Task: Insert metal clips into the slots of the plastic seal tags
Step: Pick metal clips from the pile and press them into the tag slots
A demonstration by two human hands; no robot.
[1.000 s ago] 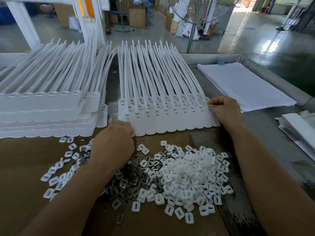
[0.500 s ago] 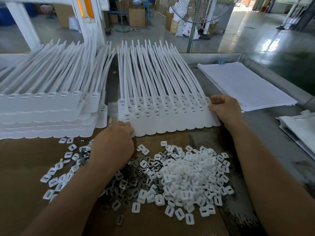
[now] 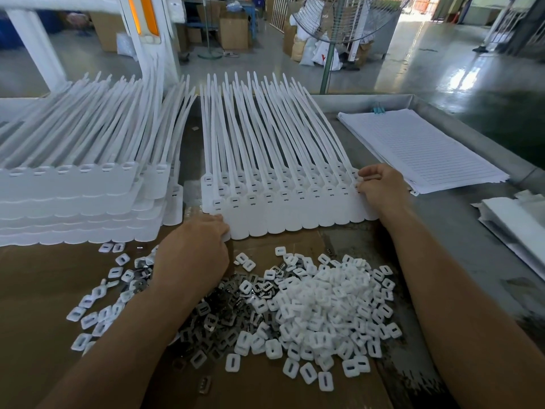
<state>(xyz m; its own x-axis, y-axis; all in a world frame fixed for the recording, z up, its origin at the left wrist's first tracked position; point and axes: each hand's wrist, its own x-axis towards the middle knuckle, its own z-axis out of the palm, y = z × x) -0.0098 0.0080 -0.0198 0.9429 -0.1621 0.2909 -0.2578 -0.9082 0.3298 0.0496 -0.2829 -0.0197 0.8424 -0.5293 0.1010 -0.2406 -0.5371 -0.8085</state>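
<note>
Working at a grey metal table (image 3: 460, 231) on a glossy factory floor, facing a standing fan (image 3: 327, 54) at top centre of the frame and cardboard cartons (image 3: 233, 32) just left of it. Leaning over a brown cardboard sheet (image 3: 35, 290) covering the lower left of the table. Handling a row of white plastic seal tags (image 3: 280, 202) lying flat at centre frame, heads toward the bottom edge, straps fanning toward the top, slots facing up. Pinching the right end of that row with the right hand (image 3: 383, 190), fingers and thumb curling round the head of the last tag. Touching the lower left corner of the row with the left hand (image 3: 191, 252), fingers curling down at the tag edge; not being able to tell whether gripping or only pressing, with the fingertips hiding behind the back of the hand. Reaching across a loose pile of metal clips (image 3: 224, 314) at lower centre, lying on the cardboard just below the row and partly under the left forearm. Sharing the cardboard with a heap of small white slotted plastic pieces (image 3: 330, 302) just right of the clips, touching and mixing with them, and more scattering at lower left. Sitting beside taller stacks of the same tags (image 3: 73, 196) at the left of the frame and a stack of lined paper (image 3: 418, 149) at upper right, just beside the right hand
</note>
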